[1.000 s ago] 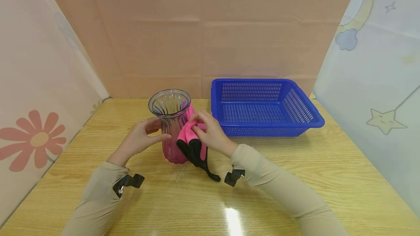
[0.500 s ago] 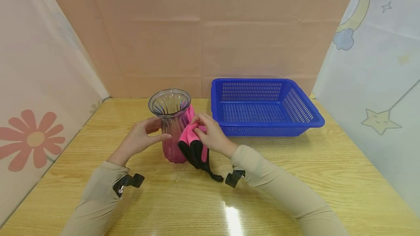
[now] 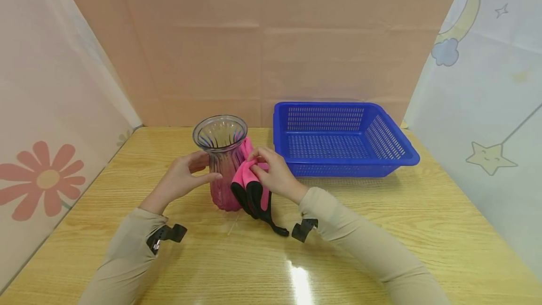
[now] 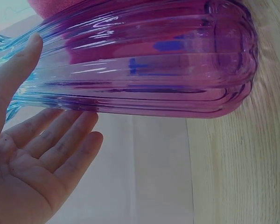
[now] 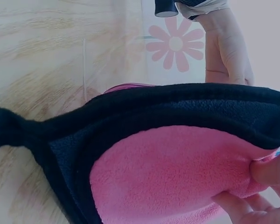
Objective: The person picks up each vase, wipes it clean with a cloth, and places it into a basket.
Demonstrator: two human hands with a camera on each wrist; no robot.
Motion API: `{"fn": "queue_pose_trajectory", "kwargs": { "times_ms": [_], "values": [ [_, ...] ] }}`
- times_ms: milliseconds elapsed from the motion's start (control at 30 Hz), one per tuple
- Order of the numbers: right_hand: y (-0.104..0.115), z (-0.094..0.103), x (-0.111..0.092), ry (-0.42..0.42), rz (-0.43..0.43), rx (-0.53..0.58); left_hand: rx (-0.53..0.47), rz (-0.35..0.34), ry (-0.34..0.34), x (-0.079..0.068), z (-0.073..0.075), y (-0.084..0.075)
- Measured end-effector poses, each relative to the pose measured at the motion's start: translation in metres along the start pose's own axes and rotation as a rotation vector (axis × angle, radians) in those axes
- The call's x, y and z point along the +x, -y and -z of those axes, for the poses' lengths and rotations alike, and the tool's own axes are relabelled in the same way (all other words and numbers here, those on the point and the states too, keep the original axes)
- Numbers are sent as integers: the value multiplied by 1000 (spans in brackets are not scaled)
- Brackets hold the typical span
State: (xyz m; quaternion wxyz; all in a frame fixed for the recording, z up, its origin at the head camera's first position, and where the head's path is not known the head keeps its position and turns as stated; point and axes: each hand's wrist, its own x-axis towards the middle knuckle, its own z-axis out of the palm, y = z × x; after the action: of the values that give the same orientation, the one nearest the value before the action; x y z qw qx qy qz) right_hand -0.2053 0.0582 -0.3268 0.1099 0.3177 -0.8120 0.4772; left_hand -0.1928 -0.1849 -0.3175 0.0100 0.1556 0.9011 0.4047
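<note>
A ribbed glass vase (image 3: 227,180), clear at the flared rim and pink-purple below, stands upright on the table. My left hand (image 3: 182,176) is at its left side, thumb across the front and relaxed fingers behind; in the left wrist view the fingertips meet the glass while the palm stays off it. Between thumb and fingers, my right hand (image 3: 273,173) pinches a folded pink fleece piece with black edging and a black strap (image 3: 252,189). This piece hangs against the vase's right side, hiding part of it. Its strap trails down near the tabletop.
A blue perforated plastic basket (image 3: 347,160) stands behind and to the right of the vase. A thin pale strip (image 3: 233,225) lies on the wooden table (image 3: 364,258) in front of it. Cloth hangings with printed patterns enclose the back and sides.
My right hand and the pink fleece piece have shifted slightly right and down along the vase. My left hand keeps its place beside the glass.
</note>
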Motion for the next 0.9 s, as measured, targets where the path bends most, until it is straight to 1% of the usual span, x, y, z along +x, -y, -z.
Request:
{"fn": "queue_pose_trajectory", "kwargs": {
  "times_ms": [133, 233, 467, 567, 833, 900],
  "values": [
    [3, 1, 1, -11, -9, -8, -4, 5, 1, 0, 0, -1],
    [5, 1, 3, -24, 0, -3, -6, 13, 4, -1, 0, -2],
    [14, 4, 9, -53, 27, -16, -5, -18, 0, -2, 0, -2],
    [19, 6, 11, -58, 34, -8, -4, -17, 3, -1, 0, -2],
    [25, 10, 15, -57, -25, 38, 8, -35, -4, -3, -1, -4],
    [25, 10, 16, -64, -27, 50, 12, -32, -7, -4, -2, -6]
  ]
}}
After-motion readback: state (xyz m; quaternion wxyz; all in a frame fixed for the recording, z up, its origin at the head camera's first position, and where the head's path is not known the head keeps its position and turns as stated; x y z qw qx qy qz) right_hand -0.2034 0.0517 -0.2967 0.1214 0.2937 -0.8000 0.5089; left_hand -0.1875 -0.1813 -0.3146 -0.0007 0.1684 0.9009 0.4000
